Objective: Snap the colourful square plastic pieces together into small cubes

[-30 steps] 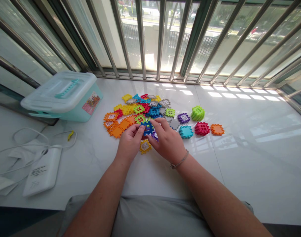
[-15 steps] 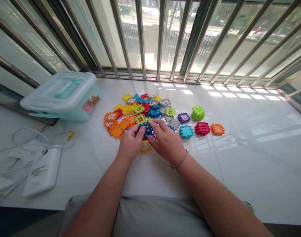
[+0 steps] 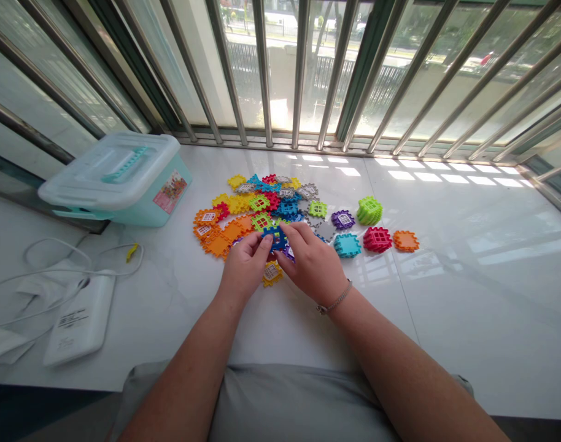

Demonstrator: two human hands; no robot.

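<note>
Between my two hands is a dark blue interlocking tile with notched edges. My left hand pinches its left side with the thumb on top. On the right side, the fingers of my right hand close on it. Beneath and beyond lies a loose heap of notched tiles, with orange tiles, yellow tiles and green window tiles among them. Close to my wrists, a yellow window tile lies on the white surface. Purple tiles are partly hidden under my hands.
Right of the heap stand a green stack, a red stack and a light blue stack, plus orange and purple tiles. A lidded teal box, a white power bank and cables are at left. Metal bars line the window.
The dark blue tile has shifted slightly and more of its face shows between my fingers. Both hands stay in nearly the same place; the heap and stacks look unchanged.
</note>
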